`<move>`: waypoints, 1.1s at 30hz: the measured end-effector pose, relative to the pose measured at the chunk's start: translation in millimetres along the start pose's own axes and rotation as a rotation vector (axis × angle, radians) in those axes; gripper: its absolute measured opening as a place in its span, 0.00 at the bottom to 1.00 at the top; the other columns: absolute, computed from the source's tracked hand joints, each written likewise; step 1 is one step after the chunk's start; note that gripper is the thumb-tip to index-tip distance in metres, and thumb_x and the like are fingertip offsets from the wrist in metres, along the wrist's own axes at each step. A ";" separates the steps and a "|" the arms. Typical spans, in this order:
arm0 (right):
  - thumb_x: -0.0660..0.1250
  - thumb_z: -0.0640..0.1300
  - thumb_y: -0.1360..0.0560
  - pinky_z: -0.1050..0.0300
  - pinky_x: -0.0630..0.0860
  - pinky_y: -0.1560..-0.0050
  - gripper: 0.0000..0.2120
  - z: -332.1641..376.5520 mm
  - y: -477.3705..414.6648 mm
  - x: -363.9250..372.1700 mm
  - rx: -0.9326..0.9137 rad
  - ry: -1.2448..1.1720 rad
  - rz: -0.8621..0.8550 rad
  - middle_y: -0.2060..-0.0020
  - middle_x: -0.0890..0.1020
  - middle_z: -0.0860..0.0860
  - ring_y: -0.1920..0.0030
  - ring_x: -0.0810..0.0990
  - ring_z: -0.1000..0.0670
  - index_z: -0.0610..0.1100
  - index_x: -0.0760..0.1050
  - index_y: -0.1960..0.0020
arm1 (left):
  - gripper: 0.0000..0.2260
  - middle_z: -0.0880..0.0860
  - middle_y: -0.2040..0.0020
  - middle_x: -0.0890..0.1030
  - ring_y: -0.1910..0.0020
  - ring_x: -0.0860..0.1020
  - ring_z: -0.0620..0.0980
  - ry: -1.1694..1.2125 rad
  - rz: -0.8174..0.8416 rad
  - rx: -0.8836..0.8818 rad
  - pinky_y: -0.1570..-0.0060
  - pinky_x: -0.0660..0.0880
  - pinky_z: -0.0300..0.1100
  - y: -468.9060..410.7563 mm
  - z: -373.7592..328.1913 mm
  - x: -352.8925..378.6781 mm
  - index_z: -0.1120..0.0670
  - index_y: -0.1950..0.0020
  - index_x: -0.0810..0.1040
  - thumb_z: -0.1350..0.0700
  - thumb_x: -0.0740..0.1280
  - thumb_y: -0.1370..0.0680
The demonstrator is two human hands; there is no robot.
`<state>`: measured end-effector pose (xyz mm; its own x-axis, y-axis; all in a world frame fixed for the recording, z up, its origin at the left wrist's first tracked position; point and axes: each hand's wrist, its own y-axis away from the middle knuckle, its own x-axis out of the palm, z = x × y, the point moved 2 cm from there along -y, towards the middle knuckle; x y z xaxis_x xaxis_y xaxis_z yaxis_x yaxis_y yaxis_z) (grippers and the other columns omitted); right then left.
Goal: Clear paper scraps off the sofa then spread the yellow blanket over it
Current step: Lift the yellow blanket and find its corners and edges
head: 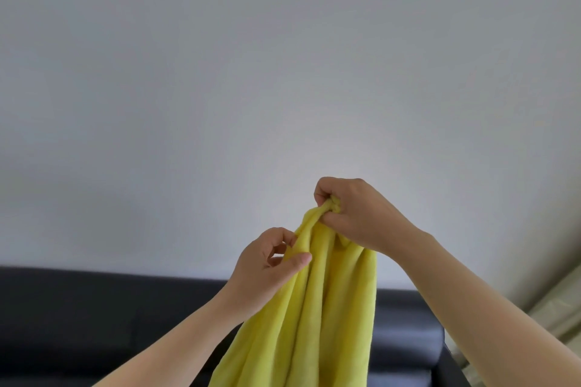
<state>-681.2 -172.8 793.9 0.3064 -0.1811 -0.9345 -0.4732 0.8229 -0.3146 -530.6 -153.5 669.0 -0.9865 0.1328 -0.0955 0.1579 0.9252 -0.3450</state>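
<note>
The yellow blanket (317,308) hangs bunched in long folds in front of me, held up high against the wall. My right hand (355,214) is clenched around its top end. My left hand (267,264) sits lower and to the left, pinching an edge fold between thumb and fingers. Behind and below the blanket, the top of the dark sofa (94,317) backrest runs across the bottom of the view. The sofa seat is out of view, and I see no paper scraps.
A plain pale wall (251,72) fills most of the view. A light curtain or window edge (559,308) shows at the lower right, beside the sofa's right end.
</note>
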 end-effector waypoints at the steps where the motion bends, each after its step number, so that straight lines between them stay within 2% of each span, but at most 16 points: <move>1: 0.63 0.38 0.31 0.62 0.62 0.70 0.07 -0.5 0.4 0.9 0.004 -0.002 0.005 0.71 0.72 0.55 0.69 0.69 0.55 0.49 0.69 0.60 | 0.15 0.50 0.56 0.82 0.59 0.82 0.51 -0.046 -0.007 0.028 0.57 0.81 0.45 0.2 2.2 0.2 0.52 0.55 0.77 0.42 0.71 0.30; 4: 0.63 0.38 0.31 0.61 0.63 0.70 0.07 -2.9 2.3 3.2 0.017 -0.008 0.004 0.70 0.72 0.54 0.69 0.69 0.55 0.49 0.70 0.59 | 0.14 0.47 0.59 0.79 0.59 0.79 0.46 -0.206 -0.032 0.145 0.59 0.78 0.37 2.8 5.4 3.0 0.51 0.61 0.77 0.41 0.70 0.31; 7: 0.62 0.38 0.31 0.62 0.62 0.70 0.07 -4.3 4.3 3.1 0.026 -0.007 -0.007 0.71 0.72 0.55 0.70 0.68 0.55 0.49 0.70 0.59 | 0.10 0.45 0.61 0.79 0.60 0.79 0.47 -0.384 -0.070 0.204 0.58 0.79 0.42 5.8 14.2 2.1 0.51 0.59 0.80 0.44 0.69 0.27; 9: 0.62 0.38 0.31 0.62 0.61 0.70 0.07 -4.9 4.5 2.7 0.026 -0.008 -0.012 0.71 0.72 0.55 0.70 0.68 0.55 0.49 0.70 0.59 | 0.08 0.44 0.64 0.79 0.62 0.79 0.44 -0.497 -0.115 0.238 0.60 0.78 0.40 8.8 19.2 1.0 0.51 0.58 0.81 0.48 0.69 0.25; 11: 0.62 0.38 0.30 0.62 0.61 0.70 0.07 -6.7 4.7 3.0 0.036 -0.011 -0.023 0.71 0.71 0.55 0.70 0.68 0.55 0.49 0.70 0.59 | 0.09 0.44 0.66 0.78 0.64 0.78 0.44 -0.563 -0.137 0.258 0.62 0.77 0.38 12.0 18.9 2.4 0.52 0.58 0.81 0.48 0.68 0.24; 15: 0.63 0.38 0.30 0.61 0.60 0.70 0.05 -13.3 5.9 1.5 0.059 0.012 -0.047 0.70 0.72 0.56 0.69 0.68 0.56 0.48 0.70 0.59 | 0.14 0.46 0.67 0.78 0.65 0.78 0.45 -0.576 -0.195 0.292 0.64 0.77 0.42 18.4 17.2 -3.6 0.53 0.60 0.79 0.45 0.60 0.24; 21: 0.64 0.43 0.27 0.62 0.60 0.69 0.05 -24.5 7.7 5.0 0.043 0.134 0.013 0.69 0.72 0.56 0.66 0.68 0.58 0.50 0.68 0.58 | 0.13 0.47 0.65 0.80 0.66 0.77 0.42 -0.805 -0.266 0.413 0.64 0.74 0.39 5.4 -1.1 -41.3 0.56 0.59 0.81 0.50 0.60 0.26; 24: 0.64 0.42 0.28 0.61 0.60 0.70 0.05 -24.8 5.2 8.1 0.069 0.083 -0.038 0.70 0.72 0.56 0.68 0.68 0.57 0.49 0.68 0.58 | 0.10 0.46 0.62 0.81 0.64 0.79 0.43 -0.675 -0.171 0.322 0.60 0.75 0.36 4.0 -5.8 -43.9 0.55 0.52 0.82 0.54 0.63 0.27; 26: 0.63 0.41 0.29 0.61 0.60 0.70 0.05 -23.1 2.5 9.4 0.093 0.033 -0.087 0.70 0.72 0.55 0.68 0.69 0.56 0.49 0.68 0.58 | 0.09 0.43 0.61 0.79 0.60 0.77 0.43 -0.574 -0.068 0.241 0.59 0.73 0.31 6.6 -3.9 -33.8 0.52 0.50 0.81 0.59 0.64 0.26; 28: 0.63 0.40 0.29 0.60 0.61 0.70 0.05 -21.3 -0.4 12.7 0.097 0.028 -0.102 0.69 0.72 0.56 0.68 0.69 0.56 0.49 0.69 0.57 | 0.10 0.43 0.65 0.75 0.64 0.73 0.43 -0.525 0.002 0.169 0.64 0.68 0.31 9.6 -2.1 -23.9 0.49 0.57 0.78 0.63 0.63 0.25; 30: 0.63 0.40 0.29 0.60 0.61 0.70 0.05 -21.5 -2.1 15.8 0.112 0.033 -0.107 0.69 0.72 0.56 0.67 0.69 0.56 0.48 0.69 0.57 | 0.11 0.46 0.70 0.70 0.70 0.69 0.43 -0.478 0.054 0.097 0.68 0.64 0.32 12.0 -1.4 -18.0 0.50 0.66 0.72 0.65 0.62 0.27; 33: 0.62 0.40 0.29 0.61 0.62 0.70 0.05 -24.8 -3.1 20.8 0.144 0.038 -0.097 0.68 0.72 0.56 0.67 0.69 0.57 0.49 0.70 0.56 | 0.14 0.46 0.72 0.66 0.71 0.65 0.41 -0.430 0.144 0.020 0.70 0.63 0.34 18.1 -0.6 -11.7 0.50 0.71 0.64 0.63 0.62 0.30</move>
<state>-693.8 -192.5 771.3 0.3122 -0.2812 -0.9074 -0.3186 0.8689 -0.3789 -516.2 -138.1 664.4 -0.8478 0.0956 -0.5217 0.2969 0.9006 -0.3175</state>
